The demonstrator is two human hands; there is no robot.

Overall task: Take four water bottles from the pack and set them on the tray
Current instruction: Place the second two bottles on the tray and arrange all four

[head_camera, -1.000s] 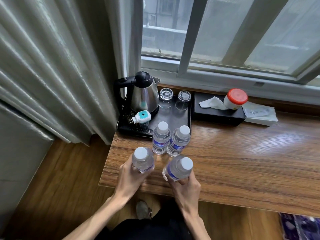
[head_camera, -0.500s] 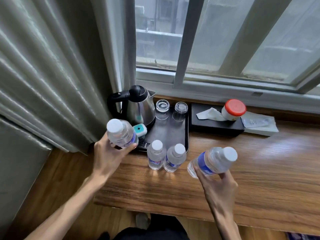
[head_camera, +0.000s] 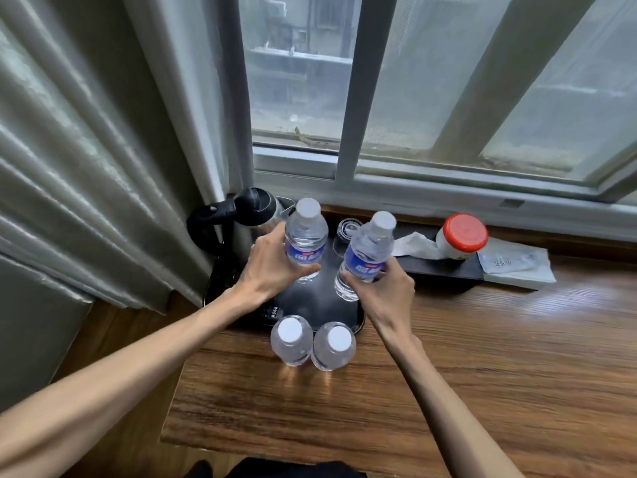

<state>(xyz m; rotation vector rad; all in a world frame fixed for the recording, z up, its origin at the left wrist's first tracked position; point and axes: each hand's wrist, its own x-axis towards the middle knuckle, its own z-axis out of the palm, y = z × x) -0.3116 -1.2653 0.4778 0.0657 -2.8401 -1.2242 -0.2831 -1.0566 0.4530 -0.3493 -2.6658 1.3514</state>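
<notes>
bottles point(head_camera: 306, 241) inside both hands' wrapped fingers point(head_camera: 303, 270)

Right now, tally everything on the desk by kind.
Water bottles: 4 (held; standing)
Kettle: 1
Glass: 1 visible
Tray: 1
Red-lidded jar: 1
Tissue box: 1
Total: 9

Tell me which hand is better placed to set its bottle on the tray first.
Left. The left hand holds its bottle upright with the base low over the bare tray. The right hand grips a tilted bottle that needs straightening first.
</notes>
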